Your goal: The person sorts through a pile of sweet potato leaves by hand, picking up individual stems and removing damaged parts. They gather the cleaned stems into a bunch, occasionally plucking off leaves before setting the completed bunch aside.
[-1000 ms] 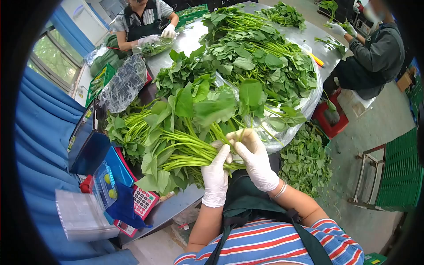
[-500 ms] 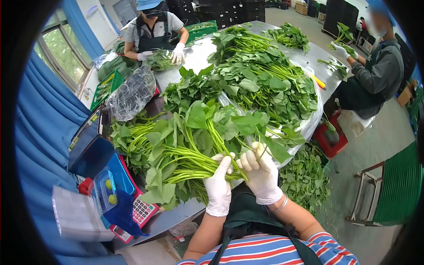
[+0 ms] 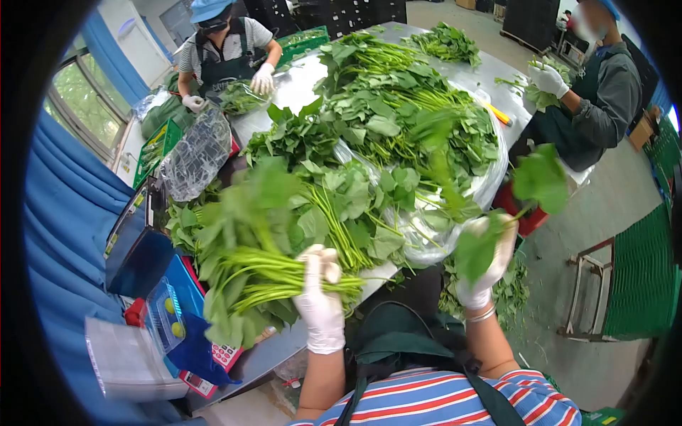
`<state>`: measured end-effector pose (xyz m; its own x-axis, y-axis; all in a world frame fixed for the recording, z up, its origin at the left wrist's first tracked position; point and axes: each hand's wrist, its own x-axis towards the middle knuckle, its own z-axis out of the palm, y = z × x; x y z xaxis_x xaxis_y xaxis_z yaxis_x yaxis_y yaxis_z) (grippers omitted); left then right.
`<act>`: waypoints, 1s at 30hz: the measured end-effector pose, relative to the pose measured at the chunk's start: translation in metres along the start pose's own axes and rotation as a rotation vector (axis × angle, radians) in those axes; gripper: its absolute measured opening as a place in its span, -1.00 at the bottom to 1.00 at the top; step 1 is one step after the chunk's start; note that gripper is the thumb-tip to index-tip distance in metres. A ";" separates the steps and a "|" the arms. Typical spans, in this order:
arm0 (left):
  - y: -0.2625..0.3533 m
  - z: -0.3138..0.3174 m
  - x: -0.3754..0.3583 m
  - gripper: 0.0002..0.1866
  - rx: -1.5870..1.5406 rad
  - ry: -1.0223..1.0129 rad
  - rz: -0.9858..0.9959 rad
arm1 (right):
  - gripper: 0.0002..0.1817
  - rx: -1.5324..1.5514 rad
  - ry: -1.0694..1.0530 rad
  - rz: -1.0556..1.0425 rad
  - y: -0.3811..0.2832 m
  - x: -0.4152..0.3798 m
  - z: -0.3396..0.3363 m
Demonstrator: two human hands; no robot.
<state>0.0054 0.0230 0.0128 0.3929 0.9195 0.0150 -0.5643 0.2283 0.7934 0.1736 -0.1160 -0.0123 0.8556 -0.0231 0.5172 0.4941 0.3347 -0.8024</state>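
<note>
My left hand [image 3: 318, 302], in a white glove, is closed around the stems of a bunch of sweet potato greens [image 3: 266, 277]. The stems lie sideways, with their cut ends to the right of my fist and broad leaves to the left, partly blurred. Off to the right, over the table's near edge, my gloved right hand [image 3: 501, 259] is closed on a leafy sprig [image 3: 540, 183]; one leaf covers part of the fingers. Between and beyond my hands, more greens [image 3: 398, 124] are heaped on the metal table, some on clear plastic [image 3: 430, 245].
A pink-keyed scale [image 3: 226, 355], a clear plastic box [image 3: 165, 316] and clear containers [image 3: 128, 362] stand at left. A co-worker [image 3: 224, 53] handles bagged greens at far left; another [image 3: 604, 78] holds greens at right. A green rack [image 3: 643, 273] stands right; greens [image 3: 511, 284] lie below the table edge.
My hands have moved apart. The right hand has swung right with a leafy sprig, away from the bunch. My left hand has shifted slightly left, still gripping the bunch.
</note>
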 end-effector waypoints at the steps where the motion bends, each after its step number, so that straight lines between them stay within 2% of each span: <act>1: 0.008 -0.006 0.003 -0.80 -0.041 0.038 0.053 | -0.68 0.026 0.171 0.058 0.000 0.006 -0.013; 3: 0.021 -0.014 0.007 -0.78 -0.076 0.103 0.125 | -0.70 0.065 0.075 0.257 0.021 0.021 -0.063; 5: 0.028 -0.026 0.010 -0.77 -0.116 0.122 0.170 | -0.63 -0.499 0.047 0.174 0.069 0.032 -0.119; 7: 0.031 -0.028 0.008 -0.77 -0.126 0.116 0.159 | -0.54 -1.361 -0.194 0.062 0.127 0.024 -0.205; 8: 0.030 -0.029 0.007 -0.77 -0.128 0.123 0.163 | -0.52 -1.468 -0.433 0.371 0.094 0.027 -0.196; 9: 0.027 -0.028 0.006 -0.77 -0.114 0.141 0.144 | -0.61 -1.382 -0.515 0.515 0.083 0.027 -0.189; 11: 0.021 -0.026 0.005 -0.78 -0.107 0.171 0.095 | -0.68 -0.880 -0.612 0.363 0.044 0.029 -0.133; 13: 0.018 -0.018 0.002 -0.78 -0.078 0.154 0.084 | -0.72 -0.631 -0.689 0.468 0.012 0.026 -0.069; 15: 0.016 -0.015 0.000 -0.79 -0.066 0.125 0.081 | -0.71 -0.554 -0.859 0.406 -0.001 0.011 -0.022; 17: 0.015 -0.013 -0.002 -0.79 -0.053 0.097 0.091 | -0.66 -0.483 -1.124 0.412 0.007 -0.009 0.016; 19: 0.017 -0.015 -0.005 -0.79 -0.051 0.065 0.092 | -0.61 -0.444 -1.202 0.368 0.020 -0.029 0.049; 22: 0.021 -0.020 -0.009 -0.81 -0.061 0.080 0.084 | -0.55 -0.585 -1.229 0.282 0.039 -0.044 0.084; 24: 0.022 -0.023 -0.008 -0.80 -0.048 0.126 0.073 | -0.60 -0.638 -1.235 0.194 0.046 -0.050 0.096; 26: 0.021 -0.025 -0.005 -0.81 -0.053 0.142 0.070 | -0.70 -0.643 -1.145 0.018 0.047 -0.051 0.098; 30: 0.015 -0.029 -0.003 -0.82 -0.056 0.123 0.047 | -0.77 -0.787 -0.964 -0.122 0.054 -0.024 0.088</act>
<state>-0.0251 0.0333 0.0072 0.2751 0.9610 -0.0265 -0.6211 0.1987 0.7581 0.1663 -0.0142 -0.0415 0.5006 0.7954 0.3416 0.8049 -0.2825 -0.5218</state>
